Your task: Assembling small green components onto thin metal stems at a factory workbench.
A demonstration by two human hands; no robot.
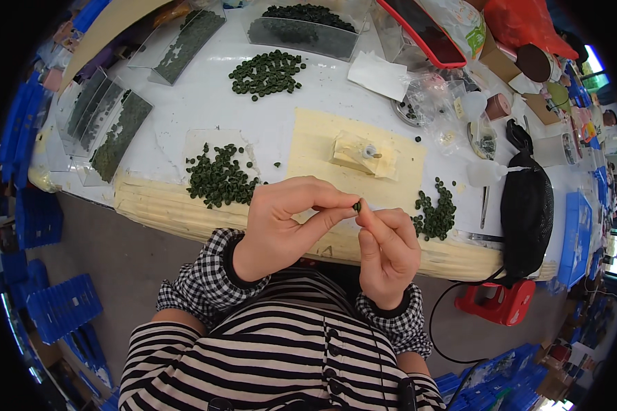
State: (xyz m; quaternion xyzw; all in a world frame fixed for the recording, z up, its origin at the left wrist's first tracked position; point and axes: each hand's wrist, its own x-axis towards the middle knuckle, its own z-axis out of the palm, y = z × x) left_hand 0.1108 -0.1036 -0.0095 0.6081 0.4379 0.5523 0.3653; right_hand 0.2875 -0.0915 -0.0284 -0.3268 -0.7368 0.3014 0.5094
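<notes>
Just in front of the table's near edge, both my hands meet at a small round dark green piece [357, 207]. My left hand [288, 222] pinches it between thumb and forefinger. My right hand [393, 257] is closed with its fingers curled, its fingertips against the same piece; what lies deeper in its grip is hidden. Close to my left hand is a loose pile of similar green pieces [219, 175]. Beside my right hand is a smaller pile of green pieces [435, 211]. Beyond my fingers, a block wrapped in pale yellow [353, 154] with a small metallic fitting on top sits on a yellow sheet [312, 137].
Farther back lie another green pile [267, 74] and clear trays [301, 41] of pieces. More clear trays [120, 133] stand at left. A red-edged phone [428, 34], white tissue [378, 75], plastic bags [435, 103], tweezers [485, 207] and a black mesh bag [528, 212] occupy the right side.
</notes>
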